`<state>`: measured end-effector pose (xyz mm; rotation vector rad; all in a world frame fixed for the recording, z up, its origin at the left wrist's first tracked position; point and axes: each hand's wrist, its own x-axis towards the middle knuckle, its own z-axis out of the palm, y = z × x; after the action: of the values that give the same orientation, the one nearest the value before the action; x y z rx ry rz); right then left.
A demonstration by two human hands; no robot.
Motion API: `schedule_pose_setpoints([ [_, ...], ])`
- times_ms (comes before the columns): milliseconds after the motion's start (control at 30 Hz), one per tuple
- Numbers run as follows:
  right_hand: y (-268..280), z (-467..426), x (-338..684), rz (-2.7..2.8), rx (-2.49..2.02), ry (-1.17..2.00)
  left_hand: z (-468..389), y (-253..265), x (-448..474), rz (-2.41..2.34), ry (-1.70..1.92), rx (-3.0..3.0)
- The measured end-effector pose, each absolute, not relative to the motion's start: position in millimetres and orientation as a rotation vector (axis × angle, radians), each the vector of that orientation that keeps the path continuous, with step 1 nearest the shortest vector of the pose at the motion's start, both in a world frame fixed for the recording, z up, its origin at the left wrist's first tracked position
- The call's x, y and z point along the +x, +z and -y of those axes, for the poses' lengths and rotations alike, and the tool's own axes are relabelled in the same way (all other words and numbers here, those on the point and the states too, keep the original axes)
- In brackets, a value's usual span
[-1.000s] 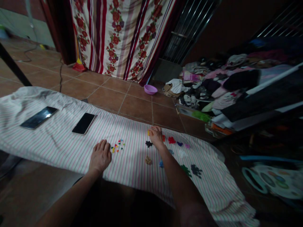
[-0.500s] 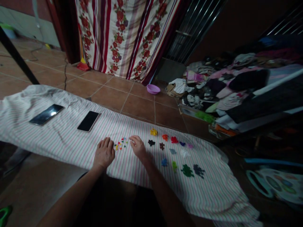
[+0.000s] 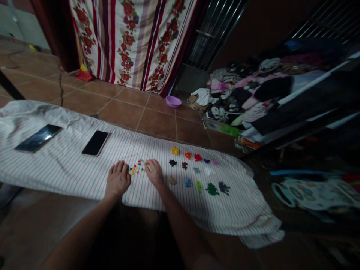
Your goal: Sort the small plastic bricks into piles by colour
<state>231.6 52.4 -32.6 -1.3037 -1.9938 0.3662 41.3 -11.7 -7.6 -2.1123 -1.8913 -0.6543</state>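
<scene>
My left hand (image 3: 118, 178) lies palm down on the striped cloth (image 3: 157, 200), its fingers stretched out and holding nothing. Just right of its fingertips are several tiny mixed-colour pieces (image 3: 136, 168), too small to name exactly. My right hand (image 3: 154, 172) is on the other side of them, thumb and forefinger pinched at a small light green piece (image 3: 145, 164). To the right of this hand, similar pieces are grouped by colour, among them a yellow pile (image 3: 174, 150), a black pile (image 3: 172, 163), a tan pile (image 3: 172, 180), a blue pile (image 3: 188, 182) and a dark green pile (image 3: 212, 189).
Two phones, a larger one (image 3: 38, 138) and a smaller one (image 3: 96, 143), lie on the cloth to the left. Beyond the cloth's far edge a purple basin (image 3: 173, 101) stands on the tiled floor. Heaped clothes (image 3: 247, 88) fill the right background.
The view has shifted, so the cloth and its items appear further left. A white bit at my right fingertips is gone; a light green piece is there now. The tan pile has come into sight.
</scene>
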Motion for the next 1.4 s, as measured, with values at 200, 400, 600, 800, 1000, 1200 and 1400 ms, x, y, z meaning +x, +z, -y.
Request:
schedule_pose_setpoints([
  [200,-30,-51,229,2.029,-1.373,0.295,11,-11,39,1.834,-0.671,-2.117],
  [400,-33,-53,230,2.029,-1.374,0.318,12,-7,40,1.891,-0.67,-2.136],
  [600,-33,-53,233,2.029,-1.337,0.364,12,-5,41,1.941,-0.625,-2.135],
  [800,-30,-53,232,2.031,-1.369,0.373,12,-5,41,1.961,-0.652,-2.156],
  [1000,-27,-51,232,2.032,-1.349,0.395,12,-2,42,2.007,-0.703,-2.186],
  [1200,-28,-55,235,2.049,-1.327,0.417,13,-1,43,2.018,-0.707,-2.199],
  [1400,-29,-62,231,2.029,-1.34,0.496,13,-3,43,2.016,-0.676,-2.184],
])
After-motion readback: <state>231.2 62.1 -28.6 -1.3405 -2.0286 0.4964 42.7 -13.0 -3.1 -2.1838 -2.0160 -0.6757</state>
